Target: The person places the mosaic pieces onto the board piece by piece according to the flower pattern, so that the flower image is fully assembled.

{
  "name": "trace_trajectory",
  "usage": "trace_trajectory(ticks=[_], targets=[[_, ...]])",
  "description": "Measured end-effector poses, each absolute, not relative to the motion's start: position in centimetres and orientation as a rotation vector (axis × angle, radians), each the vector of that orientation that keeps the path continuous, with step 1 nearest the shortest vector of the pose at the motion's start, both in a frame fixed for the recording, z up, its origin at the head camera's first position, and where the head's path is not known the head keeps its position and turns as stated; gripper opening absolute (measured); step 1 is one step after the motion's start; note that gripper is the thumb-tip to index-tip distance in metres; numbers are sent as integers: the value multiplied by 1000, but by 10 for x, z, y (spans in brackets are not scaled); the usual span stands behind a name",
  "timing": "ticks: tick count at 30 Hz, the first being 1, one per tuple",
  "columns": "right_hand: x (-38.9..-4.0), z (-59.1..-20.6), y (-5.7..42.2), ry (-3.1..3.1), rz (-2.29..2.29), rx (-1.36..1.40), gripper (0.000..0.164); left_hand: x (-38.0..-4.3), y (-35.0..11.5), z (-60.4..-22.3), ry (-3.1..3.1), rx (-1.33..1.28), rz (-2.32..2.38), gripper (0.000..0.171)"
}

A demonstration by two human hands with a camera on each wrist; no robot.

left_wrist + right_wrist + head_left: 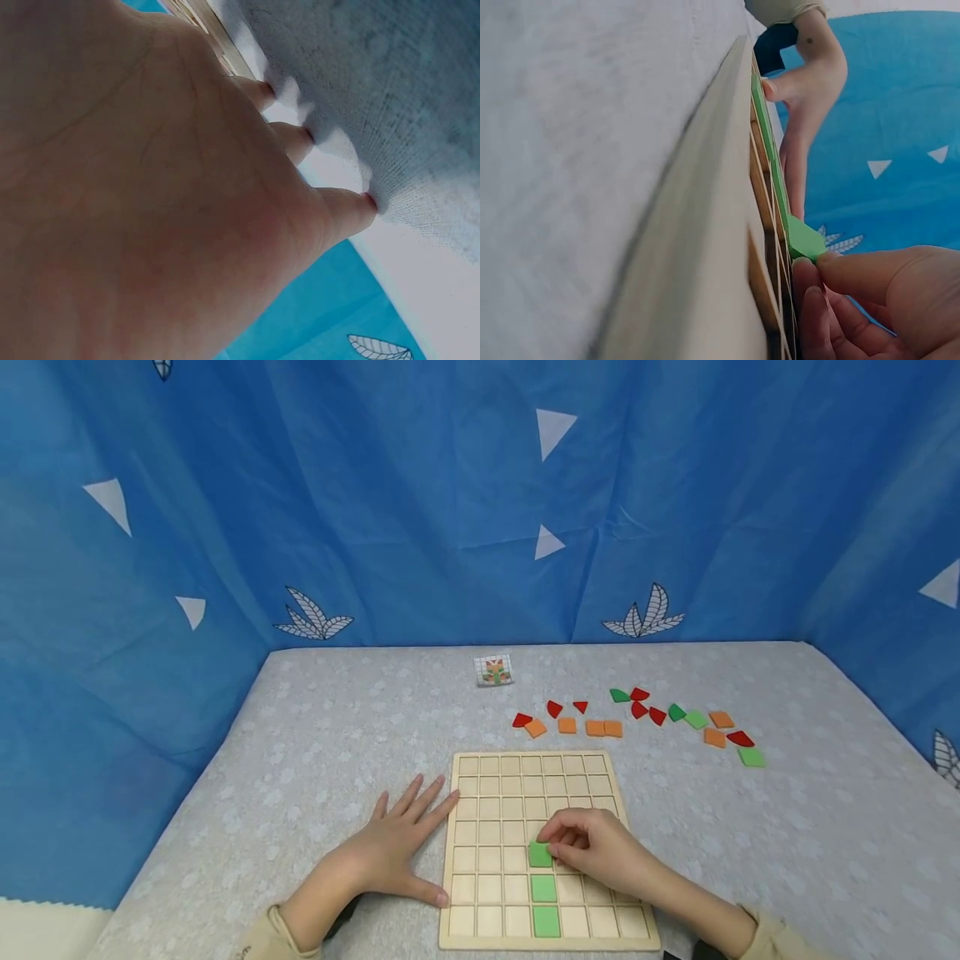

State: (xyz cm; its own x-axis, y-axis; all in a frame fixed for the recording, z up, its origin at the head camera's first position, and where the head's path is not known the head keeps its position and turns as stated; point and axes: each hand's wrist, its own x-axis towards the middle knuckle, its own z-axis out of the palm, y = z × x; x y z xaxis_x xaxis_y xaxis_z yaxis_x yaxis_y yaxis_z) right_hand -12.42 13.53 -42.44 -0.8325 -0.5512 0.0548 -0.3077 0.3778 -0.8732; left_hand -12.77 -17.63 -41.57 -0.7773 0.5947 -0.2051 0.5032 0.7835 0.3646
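Observation:
My right hand (600, 852) pinches a light green square tile (540, 855) between thumb and fingers over the wooden grid board (489, 833). In the right wrist view, the tile (805, 238) is tilted up from the board. Two more light green tiles fill cells of the same column below it, a middle one (543, 888) and one in the bottom row (546, 922). Spread flat beside the board, my left hand (393, 850) touches its left edge with thumb and little finger. The left wrist view shows the hand's fingertips pressed to the tablecloth.
Beyond the board lie several orange squares (567, 726) and red pieces (554, 709). Dark green pieces (619, 696), more red and orange ones and light green squares (752, 757) are scattered to the right. A small patterned card (493, 670) lies at the back, before a blue curtain (450, 510).

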Motion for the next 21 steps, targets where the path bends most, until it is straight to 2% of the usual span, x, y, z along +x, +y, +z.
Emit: trace_trajectory(ticks=[13,21], targets=[[-120,-427,133,2520,-1376,-872,18,-126,-176,-416,2670,857,414,119],[-123,-427,134,2526,-1395,-900,16,-127,-177,-415,2666,859,425,119]])
